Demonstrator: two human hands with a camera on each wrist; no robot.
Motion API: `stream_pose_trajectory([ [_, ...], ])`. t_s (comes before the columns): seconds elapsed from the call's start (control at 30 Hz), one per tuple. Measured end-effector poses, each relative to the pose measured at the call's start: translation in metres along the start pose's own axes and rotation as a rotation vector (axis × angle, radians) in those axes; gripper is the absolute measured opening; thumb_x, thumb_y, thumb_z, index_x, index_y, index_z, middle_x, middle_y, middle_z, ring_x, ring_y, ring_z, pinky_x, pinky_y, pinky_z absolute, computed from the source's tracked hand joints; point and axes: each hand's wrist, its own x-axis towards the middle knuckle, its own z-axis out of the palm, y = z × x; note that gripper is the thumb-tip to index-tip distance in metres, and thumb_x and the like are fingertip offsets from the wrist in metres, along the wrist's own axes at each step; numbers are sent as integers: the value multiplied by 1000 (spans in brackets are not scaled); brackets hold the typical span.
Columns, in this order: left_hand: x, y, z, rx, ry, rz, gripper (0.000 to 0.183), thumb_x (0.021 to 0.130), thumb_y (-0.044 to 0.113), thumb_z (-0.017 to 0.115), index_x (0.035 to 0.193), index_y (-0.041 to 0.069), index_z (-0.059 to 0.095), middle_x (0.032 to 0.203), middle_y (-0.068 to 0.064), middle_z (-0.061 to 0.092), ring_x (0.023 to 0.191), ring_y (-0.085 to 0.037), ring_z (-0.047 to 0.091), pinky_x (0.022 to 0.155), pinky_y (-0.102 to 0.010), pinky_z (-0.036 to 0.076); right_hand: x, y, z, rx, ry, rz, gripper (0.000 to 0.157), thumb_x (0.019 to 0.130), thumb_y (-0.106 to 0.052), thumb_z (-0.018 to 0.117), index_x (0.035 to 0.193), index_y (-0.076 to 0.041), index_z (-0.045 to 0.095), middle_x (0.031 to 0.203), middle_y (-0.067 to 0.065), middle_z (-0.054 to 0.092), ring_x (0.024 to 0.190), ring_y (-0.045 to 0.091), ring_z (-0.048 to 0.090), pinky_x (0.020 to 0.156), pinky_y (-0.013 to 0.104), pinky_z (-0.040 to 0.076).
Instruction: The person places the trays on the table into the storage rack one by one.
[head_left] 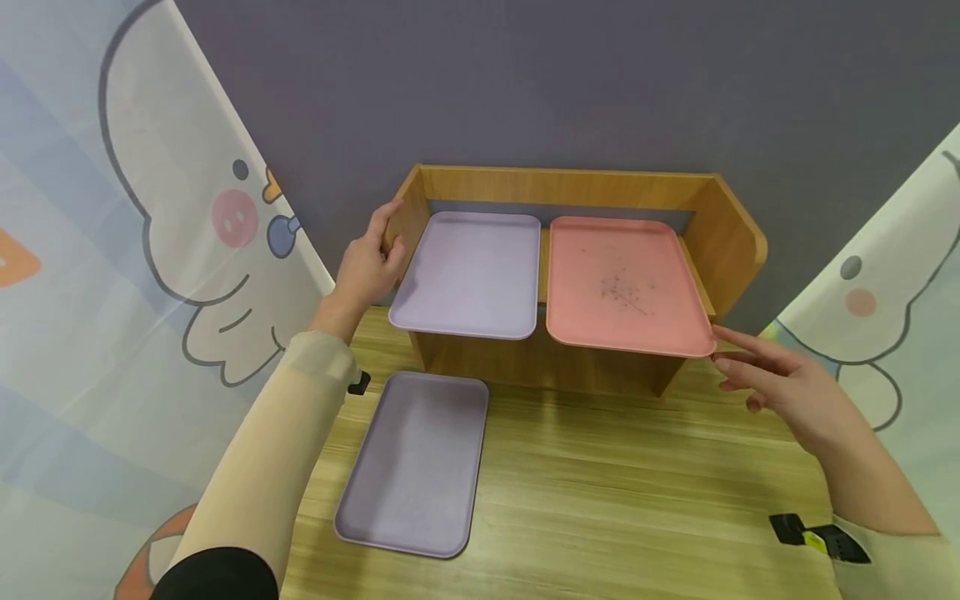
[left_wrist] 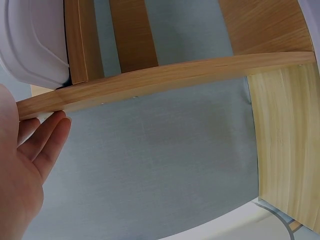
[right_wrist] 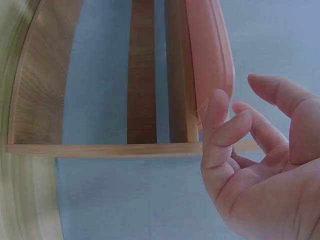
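Note:
A wooden shelf (head_left: 562,185) stands against the dark backdrop. On its upper level lie a pale lilac tray (head_left: 471,275) at left and a pink tray (head_left: 624,283) at right, their front edges overhanging. My left hand (head_left: 370,267) grips the shelf's left side panel; in the left wrist view its fingers (left_wrist: 47,142) lie against the panel's outer side, and the thumb side is partly cut off. My right hand (head_left: 780,379) is at the pink tray's front right corner, fingertips against its edge. The right wrist view shows its thumb held apart from the bent fingers.
A greyish-purple tray (head_left: 420,462) lies on the wood-grain table (head_left: 600,492), in front of the shelf's left end. The pink tray bears dark specks. Cartoon-printed cloths (head_left: 67,358) flank both sides.

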Motion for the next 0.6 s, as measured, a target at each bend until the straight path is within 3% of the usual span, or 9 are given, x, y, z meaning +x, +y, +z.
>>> stream_pose_trajectory([
  [0.3,-1,1,-1,0,-1,-23,59,109,18,53,166,24,40,63,-1,40,54,-22,42,55,-41,38,-28,12,17,148,-5,-47,54,111,-9,62,162,-25,57,129,-23,75,96,9,69,62,33,49],
  [0.47,0,2,-1,-3,2,-21,60,108,17,54,166,24,41,62,-1,40,53,-21,41,54,-40,38,-33,12,48,125,-38,-86,54,110,-8,64,162,-21,57,129,-21,73,95,12,71,64,33,52],
  [0.6,0,3,-1,-3,11,-17,59,108,16,54,165,24,42,62,-1,40,53,-21,42,55,-40,38,-27,16,83,150,-123,-129,55,111,-9,63,164,-18,53,132,-16,71,96,15,70,67,34,53],
])
